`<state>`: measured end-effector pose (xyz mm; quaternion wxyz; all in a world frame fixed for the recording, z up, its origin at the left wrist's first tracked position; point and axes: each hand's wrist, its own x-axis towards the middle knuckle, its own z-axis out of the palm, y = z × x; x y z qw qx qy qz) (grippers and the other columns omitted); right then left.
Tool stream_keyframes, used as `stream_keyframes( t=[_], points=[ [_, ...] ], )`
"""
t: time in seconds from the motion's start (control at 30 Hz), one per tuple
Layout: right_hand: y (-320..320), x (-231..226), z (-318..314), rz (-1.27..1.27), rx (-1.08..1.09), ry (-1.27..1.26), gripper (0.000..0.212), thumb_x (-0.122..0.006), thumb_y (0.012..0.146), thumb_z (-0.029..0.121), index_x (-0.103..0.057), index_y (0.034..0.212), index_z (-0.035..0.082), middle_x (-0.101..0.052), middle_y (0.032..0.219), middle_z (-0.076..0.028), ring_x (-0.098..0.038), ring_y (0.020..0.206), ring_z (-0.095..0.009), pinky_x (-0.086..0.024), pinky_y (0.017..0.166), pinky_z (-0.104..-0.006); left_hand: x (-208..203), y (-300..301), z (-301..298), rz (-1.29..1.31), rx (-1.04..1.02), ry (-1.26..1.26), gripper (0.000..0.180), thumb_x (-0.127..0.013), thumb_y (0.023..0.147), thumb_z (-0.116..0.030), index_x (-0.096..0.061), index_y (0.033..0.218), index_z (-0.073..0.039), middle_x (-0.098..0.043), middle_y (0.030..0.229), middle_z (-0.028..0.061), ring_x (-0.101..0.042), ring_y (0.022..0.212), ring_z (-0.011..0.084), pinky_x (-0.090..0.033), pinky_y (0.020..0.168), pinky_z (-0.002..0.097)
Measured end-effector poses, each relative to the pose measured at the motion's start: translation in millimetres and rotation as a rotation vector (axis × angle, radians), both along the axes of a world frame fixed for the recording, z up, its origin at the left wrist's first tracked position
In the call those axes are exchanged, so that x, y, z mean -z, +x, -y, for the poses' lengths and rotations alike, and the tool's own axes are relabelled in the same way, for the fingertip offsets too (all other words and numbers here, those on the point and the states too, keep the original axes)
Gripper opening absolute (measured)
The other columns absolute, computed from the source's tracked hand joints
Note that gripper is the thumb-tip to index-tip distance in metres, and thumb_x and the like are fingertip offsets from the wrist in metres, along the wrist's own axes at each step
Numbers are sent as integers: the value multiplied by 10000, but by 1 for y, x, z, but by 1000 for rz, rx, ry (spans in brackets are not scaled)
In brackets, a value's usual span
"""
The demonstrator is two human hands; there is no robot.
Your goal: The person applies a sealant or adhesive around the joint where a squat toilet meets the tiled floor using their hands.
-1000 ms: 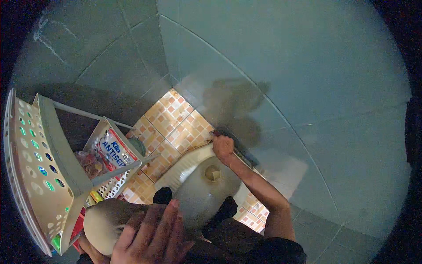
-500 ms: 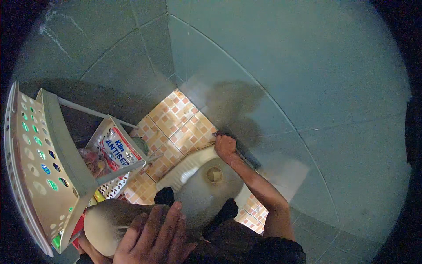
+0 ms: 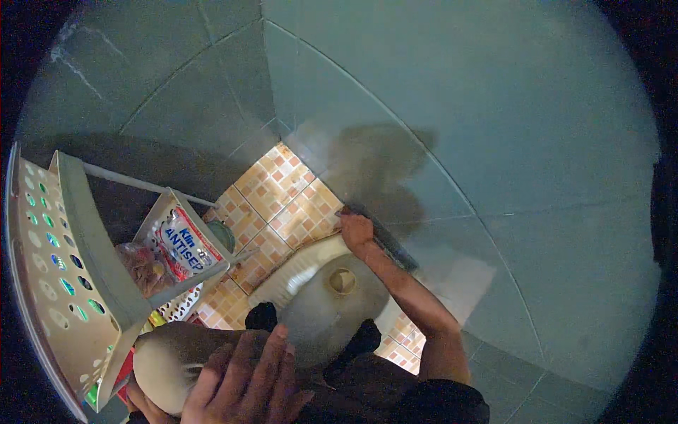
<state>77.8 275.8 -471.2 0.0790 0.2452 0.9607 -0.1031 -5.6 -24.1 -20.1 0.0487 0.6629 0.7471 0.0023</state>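
Note:
My right arm reaches down to the foot of the wall, beside the pale squat toilet (image 3: 326, 249) with its ribbed edge and round drain hole. There my right hand (image 3: 357, 230) is closed, its fingers curled in at the line where floor meets wall. A small dark thing shows at its fingertips, too hidden to name. In the lower middle my left hand (image 3: 244, 378) rests open, fingers stretched out, on what looks like my bent knee (image 3: 166, 367). Dark shapes lie on both sides of the toilet bowl, probably my feet.
A beige plastic rack (image 3: 99, 247) with round holes stands at the left. Its tray holds a white, red and blue packet (image 3: 185, 244), a clear bag (image 3: 145, 268) and a round green lidded thing (image 3: 221, 233). Orange mosaic tiles (image 3: 282, 184) cover the floor; grey-green walls (image 3: 459, 127) meet behind.
The view has shifted slightly, so the rack sits a little further left. My right hand stays closed at the wall's foot, and my left hand keeps its place on the knee.

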Motion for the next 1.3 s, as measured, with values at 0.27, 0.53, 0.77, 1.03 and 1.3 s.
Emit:
stream_keyframes(
  t=[0.27, 0.53, 0.77, 1.03, 1.3],
  points=[
    [-14, 17, 14, 140, 158, 156, 171, -585, 863, 202, -713, 853, 90, -717, 782, -135, -722, 739, -292, -575, 625, -433, -1, -1, -1, 17, 13, -4, 473, -605, 896, -492, -676, 1087, -65, -652, 1254, 131, -655, 1062, 285, -506, 913, 405],
    [-27, -12, 16, -75, -72, 77, 180, -602, 835, 189, -687, 848, 31, -702, 726, -159, -710, 643, -317, -567, 571, -431, -3, 7, -5, 33, 44, -16, 465, -622, 890, -463, -679, 1089, -46, -644, 1261, 156, -640, 1098, 295, -521, 909, 427],
    [-29, -101, 49, -115, -295, -21, 238, -613, 820, 135, -648, 958, -56, -671, 681, -192, -694, 651, -328, -558, 566, -428, -29, 5, -14, 150, -11, -41, 490, -664, 874, -332, -617, 1219, 13, -581, 1338, 184, -600, 1160, 322, -494, 888, 439],
    [49, -131, 52, -232, -272, -248, 343, -537, 851, 88, -660, 1163, 17, -588, 1058, -228, -621, 963, -336, -555, 704, -427, -40, 14, -13, 308, -86, -10, 487, -702, 862, -183, -575, 1262, 63, -536, 1389, 194, -539, 1255, 345, -469, 962, 452],
    [66, -119, 24, 85, -268, -199, 377, -545, 861, 78, -643, 1223, 47, -643, 870, -223, -674, 782, -375, -573, 686, -475, -42, 19, -13, 207, -65, -32, 509, -687, 876, -240, -571, 1280, 47, -537, 1389, 175, -545, 1239, 329, -443, 1022, 439]
  ],
)
